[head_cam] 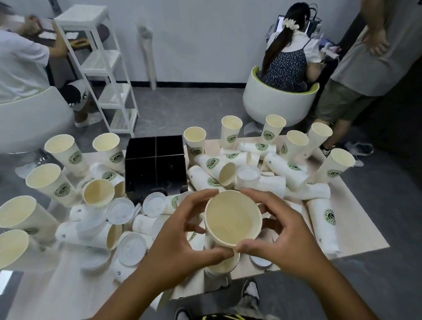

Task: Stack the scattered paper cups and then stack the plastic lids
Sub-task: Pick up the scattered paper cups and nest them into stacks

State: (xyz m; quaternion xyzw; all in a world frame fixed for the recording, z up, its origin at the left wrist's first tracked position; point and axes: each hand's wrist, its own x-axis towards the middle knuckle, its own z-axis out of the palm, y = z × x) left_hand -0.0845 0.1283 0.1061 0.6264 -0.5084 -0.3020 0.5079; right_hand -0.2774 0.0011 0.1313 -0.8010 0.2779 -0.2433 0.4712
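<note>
Cup in hand: cream paper cup with rolled rim (233, 219), mouth up, held above the wooden table (360, 226), over another cup.
Left hand (182, 236): fingers curled round its rim.
Right hand (280, 231): likewise pinching the rim.
Handling: judged light, thin-walled, crushable; hold by the stiffer rim.
Markings: round green logo on the scattered paper cups (287, 167); wording illegible.
Lids: translucent plastic lids (131, 248) lie loose at left.

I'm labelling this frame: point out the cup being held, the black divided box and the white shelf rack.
held paper cup (232, 218), head view, inner wall.
black divided box (156, 166), head view, centre divider.
white shelf rack (97, 60), head view, second shelf.
</note>
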